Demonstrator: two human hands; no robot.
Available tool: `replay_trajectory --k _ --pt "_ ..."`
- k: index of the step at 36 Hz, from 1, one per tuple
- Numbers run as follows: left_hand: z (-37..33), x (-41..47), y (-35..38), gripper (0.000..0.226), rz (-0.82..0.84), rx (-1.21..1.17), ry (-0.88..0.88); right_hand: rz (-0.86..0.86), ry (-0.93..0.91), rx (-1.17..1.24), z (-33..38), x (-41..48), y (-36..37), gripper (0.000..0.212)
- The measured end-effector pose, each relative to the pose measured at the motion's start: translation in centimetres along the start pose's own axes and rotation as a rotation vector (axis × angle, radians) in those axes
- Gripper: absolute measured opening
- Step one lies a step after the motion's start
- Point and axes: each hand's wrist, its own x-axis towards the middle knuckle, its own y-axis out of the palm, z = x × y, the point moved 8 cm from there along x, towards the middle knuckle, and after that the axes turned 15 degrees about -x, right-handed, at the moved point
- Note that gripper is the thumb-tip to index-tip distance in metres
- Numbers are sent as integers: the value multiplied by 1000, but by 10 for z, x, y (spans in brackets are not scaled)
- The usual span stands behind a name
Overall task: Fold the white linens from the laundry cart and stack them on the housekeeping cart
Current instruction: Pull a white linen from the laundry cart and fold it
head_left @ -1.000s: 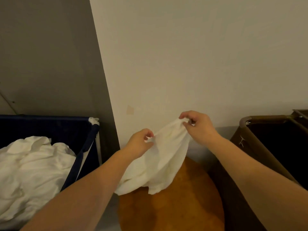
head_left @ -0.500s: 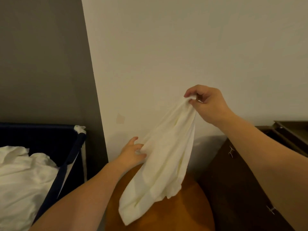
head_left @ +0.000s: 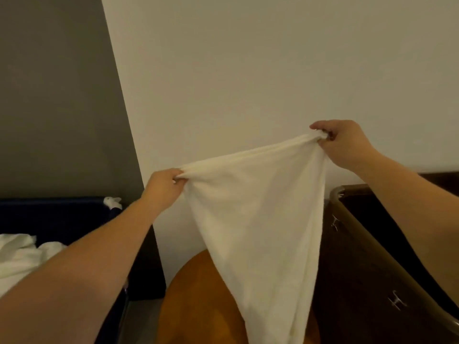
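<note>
Since half a second ago the left hand (head_left: 164, 184) has risen from the side of the cloth (head_left: 260, 219) to a top corner. The hands stand farther apart, so the upper edge now runs taut between them instead of hanging from one point.

Cloth: white, held in the air in front of the pale wall (head_left: 273, 70). Its upper edge slopes up from left to right. Below that edge it narrows to a hanging tail that leaves the frame at the bottom. It hangs over the round orange-brown table (head_left: 196, 301); contact with the table cannot be told.

Grip: the left hand pinches the left corner, fingers curled round bunched fabric. The right hand (head_left: 345, 142) pinches the right corner, thumb and fingers clenched on a gathered tuft, and sits higher than the left hand.

Surroundings: a grey wall (head_left: 54, 95) meets the pale wall at a corner line left of the left hand. A blue cart (head_left: 54, 214) stands at the left, under the left forearm, with a pile (head_left: 22, 254) of white linens in it. A brown cart (head_left: 367, 256) stands at the right, just beside the cloth's right edge.

Room: the cloth hangs in the gap between the two carts. Bare wall lies behind and above both hands.
</note>
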Motion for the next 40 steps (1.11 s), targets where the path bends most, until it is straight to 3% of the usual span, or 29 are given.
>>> replay_trajectory --k 4,10,13,16,26,31,35,40 --pt "-79 22 -46 26 10 324 114 36 15 -87 -12 5 -5 32" --pt "-159 28 -98 22 -140 435 178 -151 82 -131 -11 22 -42 28" --pt "-173 22 -115 21 -185 486 157 -108 27 -214 0 21 -37 26" --pt "-181 10 -132 17 -285 504 155 -241 16 -111 9 21 -48 23" --pt "-186 -15 -153 23 -330 667 66 -115 1 64 28 35 -37 32" --pt "-178 -30 -155 20 -380 548 0 -105 -2 146 27 36 -33 30" --pt "-164 -42 -153 14 -421 133 -161 -77 25 193 26 33 -32 32" --pt "-160 -66 -148 10 -506 -168 -143 -61 16 193 22 23 -31 30"
